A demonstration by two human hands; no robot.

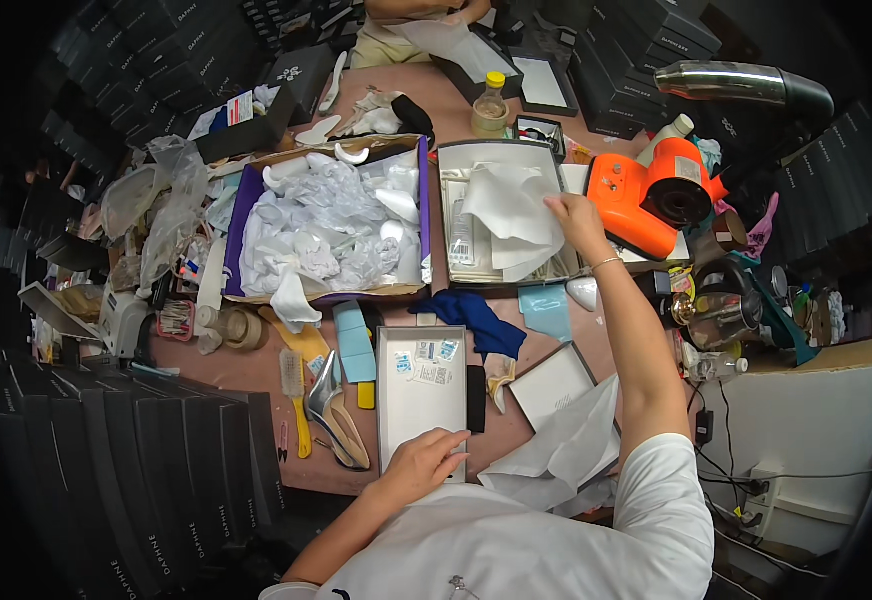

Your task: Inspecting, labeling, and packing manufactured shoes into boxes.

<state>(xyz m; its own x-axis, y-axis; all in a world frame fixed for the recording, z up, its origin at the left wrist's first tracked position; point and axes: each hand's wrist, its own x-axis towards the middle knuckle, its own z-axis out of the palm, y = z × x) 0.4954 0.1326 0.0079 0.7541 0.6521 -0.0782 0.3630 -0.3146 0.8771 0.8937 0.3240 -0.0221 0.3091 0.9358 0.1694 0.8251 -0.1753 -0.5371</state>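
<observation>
My left hand rests flat on the near grey box; my right hand's grip pinches white paper in the far tray.

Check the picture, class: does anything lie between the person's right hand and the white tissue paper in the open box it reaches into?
Nothing visible does. The right hand is already at the white tissue paper, fingertips on its edge, above the open box. The left hand rests on the grey box nearer the body.

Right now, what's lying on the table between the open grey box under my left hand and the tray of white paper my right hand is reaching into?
In the head view, a dark blue cloth lies between the grey box and the tray, beside a light blue piece.
</observation>
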